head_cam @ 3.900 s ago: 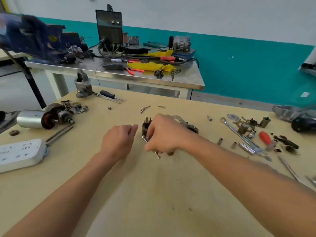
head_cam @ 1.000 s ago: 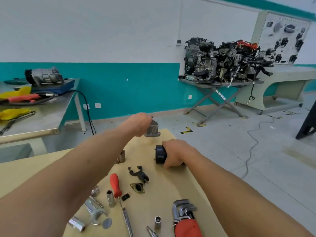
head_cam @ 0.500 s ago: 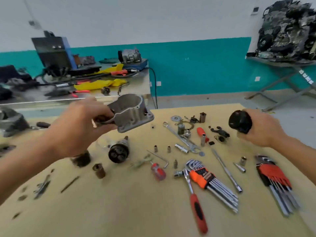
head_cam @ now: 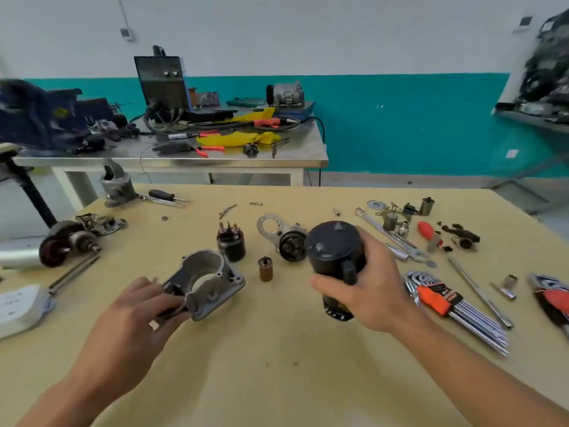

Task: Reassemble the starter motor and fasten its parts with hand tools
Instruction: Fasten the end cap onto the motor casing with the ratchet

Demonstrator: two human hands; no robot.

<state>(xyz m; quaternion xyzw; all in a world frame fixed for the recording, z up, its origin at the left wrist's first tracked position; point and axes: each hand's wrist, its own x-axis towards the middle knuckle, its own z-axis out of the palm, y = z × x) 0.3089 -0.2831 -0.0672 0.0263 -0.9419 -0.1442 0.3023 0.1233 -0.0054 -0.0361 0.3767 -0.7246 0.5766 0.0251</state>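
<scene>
The pale tan wooden tabletop (head_cam: pixel 277 365) fills the lower view and carries the starter motor parts and hand tools. Behind it, well apart, stands a grey steel tabletop (head_cam: pixel 308 155) bearing a black box-shaped machine (head_cam: pixel 161 83), cables and yellow cloth.

The right hand (head_cam: pixel 369 288) grips the black cylindrical steel motor casing (head_cam: pixel 334 251), fingers and thumb curled round its side. The casing is tilted, closed end uppermost, right of centre above the tabletop. Whether its lower end touches the surface cannot be told.

The left hand (head_cam: pixel 132 322) holds the grey cast-aluminium end housing (head_cam: pixel 212 282) by its near edge, thumb on top and fingers curled beneath. The housing is tilted with its round bore facing up, left of the casing and apart from it. Contact with the tabletop cannot be determined.

At the left edge lies a dark wound armature on a bright metal shaft (head_cam: pixel 61 245). An orange-holdered set of steel hex keys (head_cam: pixel 446 300) lies flat just right of the right hand.

Between and beyond the two held parts stand a silver-flanged gear assembly with a dark geared face (head_cam: pixel 286 241), just beside the casing, and a black cylindrical solenoid with upright terminals (head_cam: pixel 231 241), just behind the housing. A long steel spanner (head_cam: pixel 388 235) lies further right. A small brown cylindrical bush (head_cam: pixel 265 269) stands upright between housing and casing, touching neither.
</scene>
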